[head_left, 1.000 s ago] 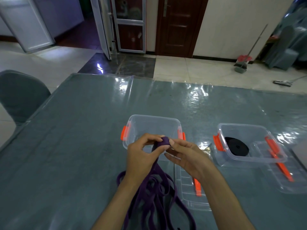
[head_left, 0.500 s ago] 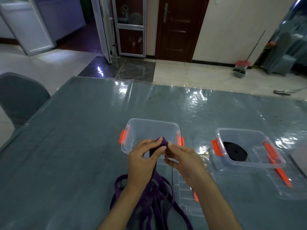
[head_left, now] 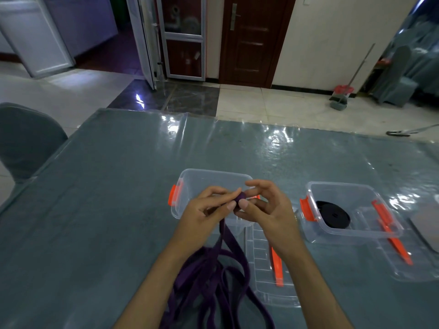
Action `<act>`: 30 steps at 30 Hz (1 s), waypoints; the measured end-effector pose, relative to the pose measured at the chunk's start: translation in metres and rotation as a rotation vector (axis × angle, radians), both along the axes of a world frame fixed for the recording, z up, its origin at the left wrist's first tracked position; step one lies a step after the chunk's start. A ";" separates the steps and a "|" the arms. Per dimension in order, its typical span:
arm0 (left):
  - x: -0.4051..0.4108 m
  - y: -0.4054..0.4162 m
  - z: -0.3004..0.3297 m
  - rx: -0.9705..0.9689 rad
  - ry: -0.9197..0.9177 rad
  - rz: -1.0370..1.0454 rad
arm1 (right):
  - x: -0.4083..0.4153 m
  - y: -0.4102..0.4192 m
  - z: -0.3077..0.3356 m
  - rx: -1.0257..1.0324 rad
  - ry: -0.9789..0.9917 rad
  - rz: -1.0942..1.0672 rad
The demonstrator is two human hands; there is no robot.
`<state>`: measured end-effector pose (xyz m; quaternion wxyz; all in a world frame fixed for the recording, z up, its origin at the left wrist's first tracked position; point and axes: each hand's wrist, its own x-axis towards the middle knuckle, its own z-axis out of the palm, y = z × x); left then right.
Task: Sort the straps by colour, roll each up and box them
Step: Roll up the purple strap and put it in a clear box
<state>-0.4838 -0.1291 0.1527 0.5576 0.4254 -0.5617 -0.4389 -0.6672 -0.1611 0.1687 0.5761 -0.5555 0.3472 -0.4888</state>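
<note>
Both hands meet fingertip to fingertip, left hand (head_left: 204,213) and right hand (head_left: 266,207) pinching a small rolled start of the purple fabric strap (head_left: 241,198); its loose loops trail below the wrists.

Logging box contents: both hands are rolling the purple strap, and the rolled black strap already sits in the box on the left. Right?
Not quite. In the head view the black strap lies in the right box. Both hands, left and right, roll the purple strap.

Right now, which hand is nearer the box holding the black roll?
Right. The right hand is beside the box with the black roll; the left hand lies beyond it, farther away.
</note>
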 end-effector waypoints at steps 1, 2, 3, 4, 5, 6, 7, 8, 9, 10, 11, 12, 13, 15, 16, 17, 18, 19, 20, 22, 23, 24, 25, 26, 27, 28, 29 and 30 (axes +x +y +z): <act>0.004 -0.002 0.003 -0.022 -0.026 -0.003 | 0.001 0.001 -0.002 -0.002 -0.018 0.018; 0.006 -0.005 0.006 -0.048 -0.026 0.015 | 0.002 0.001 -0.002 0.000 -0.033 0.030; 0.007 -0.006 0.009 -0.072 -0.004 0.052 | 0.003 0.001 -0.001 0.004 -0.050 0.030; 0.006 -0.006 0.012 -0.091 0.027 0.101 | 0.005 0.001 0.001 0.004 -0.068 0.019; 0.004 -0.007 0.013 -0.111 0.055 0.143 | 0.006 0.000 0.002 -0.006 -0.090 0.001; 0.001 -0.007 0.013 -0.131 0.080 0.168 | 0.007 -0.001 0.004 -0.018 -0.114 -0.018; -0.002 -0.007 0.013 -0.146 0.108 0.169 | 0.008 -0.001 0.006 -0.026 -0.141 -0.038; -0.003 -0.008 0.013 -0.148 0.138 0.148 | 0.010 0.000 0.006 -0.029 -0.169 -0.057; -0.002 -0.008 0.013 -0.135 0.165 0.114 | 0.010 0.000 0.006 -0.029 -0.195 -0.075; 0.000 -0.009 0.014 -0.113 0.183 0.074 | 0.010 0.001 0.005 -0.027 -0.211 -0.089; 0.002 -0.009 0.015 -0.099 0.182 0.049 | 0.010 0.001 0.004 -0.023 -0.214 -0.096; 0.004 -0.010 0.015 -0.100 0.158 0.049 | 0.010 0.001 0.004 -0.013 -0.209 -0.095; 0.004 -0.009 0.015 -0.110 0.118 0.063 | 0.010 0.002 0.004 -0.005 -0.198 -0.095; 0.002 -0.008 0.016 -0.134 0.062 0.098 | 0.010 0.001 0.006 -0.007 -0.169 -0.118; -0.001 -0.007 0.016 -0.132 0.067 0.120 | 0.010 0.000 0.009 -0.013 -0.154 -0.135; -0.003 -0.006 0.016 -0.125 0.083 0.143 | 0.009 -0.001 0.010 -0.015 -0.145 -0.145; -0.007 -0.006 0.015 -0.117 0.103 0.167 | 0.008 -0.002 0.011 -0.016 -0.147 -0.143; -0.010 -0.005 0.014 -0.114 0.124 0.191 | 0.008 -0.002 0.011 -0.017 -0.153 -0.138; -0.013 -0.005 0.013 -0.116 0.149 0.208 | 0.008 -0.002 0.012 -0.016 -0.161 -0.137; -0.018 -0.003 0.012 -0.134 0.204 0.210 | 0.012 0.000 0.012 0.013 -0.208 -0.138; -0.019 -0.003 0.013 -0.143 0.218 0.194 | 0.014 0.002 0.012 0.043 -0.251 -0.131; -0.019 -0.003 0.013 -0.154 0.214 0.177 | 0.016 0.004 0.012 0.065 -0.289 -0.116; -0.019 -0.003 0.014 -0.163 0.199 0.168 | 0.016 0.004 0.011 0.076 -0.311 -0.097; -0.019 -0.002 0.015 -0.169 0.182 0.171 | 0.016 0.005 0.011 0.078 -0.309 -0.082; -0.018 -0.002 0.015 -0.172 0.163 0.184 | 0.014 0.005 0.010 0.072 -0.283 -0.074; -0.018 -0.002 0.016 -0.176 0.139 0.204 | 0.013 0.005 0.009 0.062 -0.234 -0.079; -0.017 -0.002 0.015 -0.181 0.109 0.223 | 0.012 0.005 0.008 0.046 -0.175 -0.090; -0.017 -0.001 0.014 -0.185 0.079 0.232 | 0.011 0.005 0.006 0.026 -0.125 -0.099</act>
